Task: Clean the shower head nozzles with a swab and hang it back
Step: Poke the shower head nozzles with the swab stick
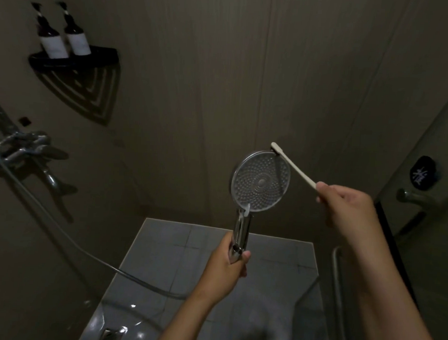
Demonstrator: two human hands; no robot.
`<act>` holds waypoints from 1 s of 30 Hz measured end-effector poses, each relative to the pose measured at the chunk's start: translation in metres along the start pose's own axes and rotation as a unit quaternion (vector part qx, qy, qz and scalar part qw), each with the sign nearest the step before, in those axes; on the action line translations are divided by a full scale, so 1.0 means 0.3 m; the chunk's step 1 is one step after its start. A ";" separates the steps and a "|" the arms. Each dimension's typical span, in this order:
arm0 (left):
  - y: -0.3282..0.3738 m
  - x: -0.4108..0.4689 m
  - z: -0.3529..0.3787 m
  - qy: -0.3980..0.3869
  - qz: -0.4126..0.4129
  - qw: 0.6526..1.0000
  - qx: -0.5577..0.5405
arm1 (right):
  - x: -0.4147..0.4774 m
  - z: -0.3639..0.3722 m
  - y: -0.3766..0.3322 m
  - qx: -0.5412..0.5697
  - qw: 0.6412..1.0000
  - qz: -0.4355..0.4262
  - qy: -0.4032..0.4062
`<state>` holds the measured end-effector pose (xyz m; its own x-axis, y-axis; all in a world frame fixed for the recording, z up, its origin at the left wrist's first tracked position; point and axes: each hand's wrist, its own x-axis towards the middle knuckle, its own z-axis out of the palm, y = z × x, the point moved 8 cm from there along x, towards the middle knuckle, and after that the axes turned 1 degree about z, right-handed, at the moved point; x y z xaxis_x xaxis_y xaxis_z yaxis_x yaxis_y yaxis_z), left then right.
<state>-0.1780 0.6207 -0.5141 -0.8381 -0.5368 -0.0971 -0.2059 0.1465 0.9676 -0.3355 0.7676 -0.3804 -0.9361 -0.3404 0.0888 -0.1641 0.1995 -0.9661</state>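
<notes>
Handheld shower head (260,181) taken as landmark, held above the pale tiled floor (178,255). Far to its upper left, a dark corner shelf (73,58) carries two dark bottles (63,34) with white labels; lower left of the head, a chrome mixer valve (26,148) feeds a smooth hose (68,237) that sags beneath the head's handle. Left hand (226,270), directly below the head: fingers curled fully round the polished chrome handle, thumb lying up its side. The head's long axis runs near vertical, handle down, with its round, studded, translucent nozzle face turned toward the camera. A slender off-white swab (292,165), shaped like a toothbrush, slants from lower right to upper left, its head touching the disc's upper right rim. Right hand (344,203), right of the head: fingers closed in a pinch on the swab's lower end. Far right of the head, a door lever (411,197) beneath a dark plate.
</notes>
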 end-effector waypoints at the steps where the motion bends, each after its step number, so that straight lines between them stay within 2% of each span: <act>1: -0.004 -0.002 0.003 -0.002 -0.002 1.000 -0.014 | 0.000 0.004 0.011 0.018 1.000 0.016 -0.005; 5: -0.011 -0.006 0.004 -0.008 0.000 0.999 -0.053 | -0.001 0.017 0.045 0.067 0.996 0.052 -0.021; 11: -0.025 0.003 -0.004 -0.003 -0.017 0.990 -0.142 | 0.011 0.017 0.096 0.081 0.993 0.080 -0.031; 15: -0.005 0.012 -0.023 -0.001 -0.009 0.982 -0.191 | 0.009 0.050 0.092 0.101 0.991 0.069 -0.044; 23: 0.031 -0.006 0.003 -0.054 -0.010 0.970 -0.238 | -0.002 0.087 0.067 0.095 0.993 0.046 -0.047; 30: 0.072 -0.019 0.023 -0.074 -0.020 0.926 -0.369 | -0.017 0.095 0.083 0.072 0.995 0.027 -0.067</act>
<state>-0.1811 0.6326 -0.4942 -0.9089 -0.4011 -0.1140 0.1176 -0.5089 0.8528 -0.3259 0.7481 -0.4117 -0.8908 -0.4543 0.0114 -0.0589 0.0906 -0.9941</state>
